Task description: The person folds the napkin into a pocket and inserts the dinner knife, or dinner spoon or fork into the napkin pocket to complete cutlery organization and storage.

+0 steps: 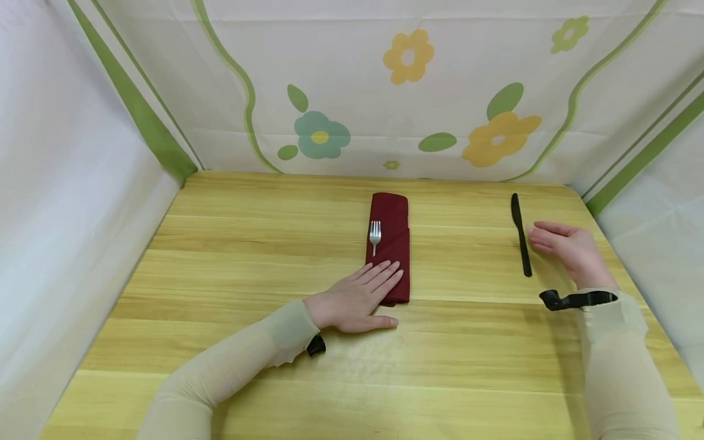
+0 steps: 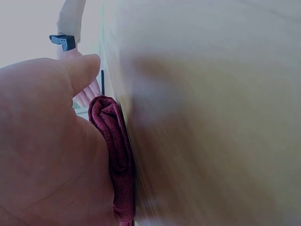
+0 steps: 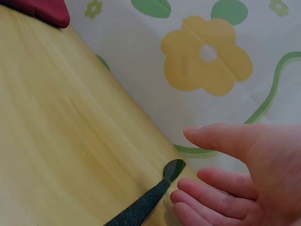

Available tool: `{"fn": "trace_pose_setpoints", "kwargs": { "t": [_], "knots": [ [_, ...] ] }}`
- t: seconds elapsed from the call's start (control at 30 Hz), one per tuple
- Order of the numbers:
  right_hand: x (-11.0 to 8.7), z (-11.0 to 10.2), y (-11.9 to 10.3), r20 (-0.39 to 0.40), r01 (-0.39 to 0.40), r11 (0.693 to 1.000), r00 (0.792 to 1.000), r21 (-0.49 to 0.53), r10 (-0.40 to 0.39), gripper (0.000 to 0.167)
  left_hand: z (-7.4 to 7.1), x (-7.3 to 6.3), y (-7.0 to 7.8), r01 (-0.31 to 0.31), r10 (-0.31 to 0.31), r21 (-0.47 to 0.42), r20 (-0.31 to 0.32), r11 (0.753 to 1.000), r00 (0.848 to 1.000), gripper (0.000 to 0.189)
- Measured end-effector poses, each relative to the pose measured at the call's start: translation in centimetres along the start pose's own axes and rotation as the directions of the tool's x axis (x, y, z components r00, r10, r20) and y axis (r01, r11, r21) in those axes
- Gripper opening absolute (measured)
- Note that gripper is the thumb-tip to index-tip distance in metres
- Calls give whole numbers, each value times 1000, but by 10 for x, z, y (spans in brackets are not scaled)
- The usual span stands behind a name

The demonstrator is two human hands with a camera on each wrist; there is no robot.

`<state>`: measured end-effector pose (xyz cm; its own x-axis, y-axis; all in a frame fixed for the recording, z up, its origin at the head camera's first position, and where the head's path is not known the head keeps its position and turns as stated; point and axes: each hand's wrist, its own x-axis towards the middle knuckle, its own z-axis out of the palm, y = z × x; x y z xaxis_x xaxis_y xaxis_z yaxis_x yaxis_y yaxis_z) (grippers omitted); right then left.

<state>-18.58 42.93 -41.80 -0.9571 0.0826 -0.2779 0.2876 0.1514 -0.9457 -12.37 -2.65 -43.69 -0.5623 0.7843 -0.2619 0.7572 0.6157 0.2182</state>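
A folded dark red cloth napkin [image 1: 392, 214] lies lengthwise on the table, its rolled layers visible edge-on in the left wrist view. On its left side rests a silver fork [image 1: 375, 233], tines pointing away; the lower handle is hidden. My left hand [image 1: 357, 299] presses flat on the napkin's near part, fingers straight, thumb stretched out on the wood. Over at the right lies a black knife [image 1: 519, 235], its tip toward the far edge. Just right of the knife hovers my right hand [image 1: 572, 247], fingers slightly bent and apart from the thumb, holding nothing.
The light wooden table [image 1: 264, 220] meets a white flower-printed curtain [image 1: 363, 73] along its far edge. More white cloth hangs at the left and right sides. Each wrist wears a black camera strap [image 1: 583, 299].
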Motion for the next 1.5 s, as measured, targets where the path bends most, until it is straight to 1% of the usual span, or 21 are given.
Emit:
{"fn": "trace_pose_setpoints", "kwargs": {
  "t": [0.1,0.13,0.17,0.2,0.33,0.43,0.53,0.63,0.7,0.77,0.87,0.9,0.93,1.1,1.27,1.33,1.4,1.5],
  "knots": [
    [3,-1,4,16,-22,1000,1000,20,22,67,0,0,0,1,-1,0,1,1000,1000,92],
    [4,0,5,19,-26,999,1000,30,25,73,0,0,0,1,-1,1,1,1000,1000,92],
    [5,0,5,23,-32,998,999,48,31,75,0,0,0,1,-1,0,0,1000,1000,92],
    [6,1,6,21,-35,998,999,43,34,76,0,0,0,0,0,0,0,1000,1000,92],
    [8,5,6,25,-44,998,999,38,43,75,-1,-1,0,1,-1,1,1,1000,1000,92],
    [8,8,5,28,-37,999,999,4,37,76,-1,-1,0,2,-2,2,4,1000,1000,91],
    [8,10,5,18,-22,997,1000,-68,23,77,-1,0,0,3,-3,4,5,1000,1000,91],
    [9,11,7,-14,-15,985,1000,-171,13,73,0,0,0,2,-2,9,4,1000,1000,91],
    [9,11,9,-42,-16,959,999,-281,5,70,0,0,0,1,-1,11,3,1000,1000,91],
    [9,13,10,-70,-21,924,998,-383,-6,66,0,0,0,2,-2,9,2,1000,1000,91],
    [10,16,10,-98,-29,865,995,-502,-24,62,-1,0,0,4,-4,5,2,1000,1000,91],
    [10,17,10,-102,-29,852,994,-522,-29,61,-1,0,0,4,-4,4,1,1000,1000,91],
    [11,18,10,-105,-26,843,994,-537,-37,60,-1,0,0,5,-5,2,0,1000,1000,91],
    [11,22,9,-111,-11,825,992,-565,-64,55,-1,0,0,5,-5,2,-2,1000,1000,91],
    [10,22,12,-137,-3,785,985,-620,-105,54,-2,0,1,2,-2,2,4,1000,1000,91],
    [10,22,12,-153,-3,778,981,-628,-120,55,-2,0,1,2,-2,2,4,1000,1000,91],
    [10,23,13,-162,-4,786,979,-618,-122,55,-2,0,1,1,-1,3,3,1000,1000,91],
    [9,25,12,-163,-9,818,981,-575,-104,56,-2,-1,1,1,-1,5,1,1000,1000,91]
  ]
}}
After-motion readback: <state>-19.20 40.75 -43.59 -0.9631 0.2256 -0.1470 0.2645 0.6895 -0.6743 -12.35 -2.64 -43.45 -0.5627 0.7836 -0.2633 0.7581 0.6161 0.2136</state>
